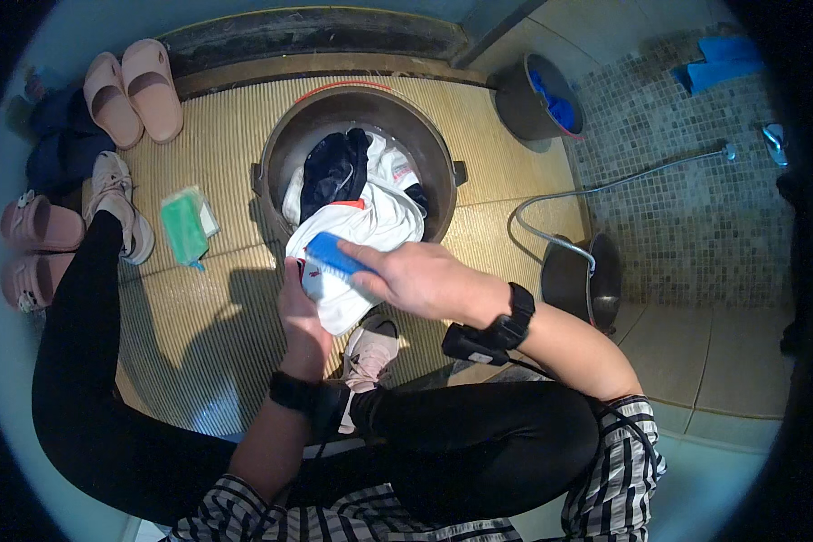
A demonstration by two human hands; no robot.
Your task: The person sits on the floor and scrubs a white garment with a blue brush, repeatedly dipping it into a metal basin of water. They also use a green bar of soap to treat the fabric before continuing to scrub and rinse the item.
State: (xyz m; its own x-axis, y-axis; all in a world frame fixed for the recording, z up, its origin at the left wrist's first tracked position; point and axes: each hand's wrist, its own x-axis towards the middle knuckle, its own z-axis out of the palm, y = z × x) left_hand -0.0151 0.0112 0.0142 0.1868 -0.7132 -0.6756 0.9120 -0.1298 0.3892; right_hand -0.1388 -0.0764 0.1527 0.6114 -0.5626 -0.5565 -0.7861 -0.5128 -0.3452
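Note:
My right hand (413, 278) grips a blue scrub brush (335, 254), its bristles against a white garment (379, 227) with red and dark trim. Under the near end of that cloth, my left hand (303, 311) holds it up by the edge; some of its fingers are hidden by the fabric. The garment trails back into a large dark basin (271, 156) with side handles. A black cloth (328, 173) and more white fabric lie inside, with cloudy water around them.
A green packet (184, 227) lies left of the basin, near pink slippers (152, 91). At the right are a bucket (515, 101) with blue cloth, a second bucket (562, 278) and a shower hose (623, 183). My shoe (372, 352) is just below the garment.

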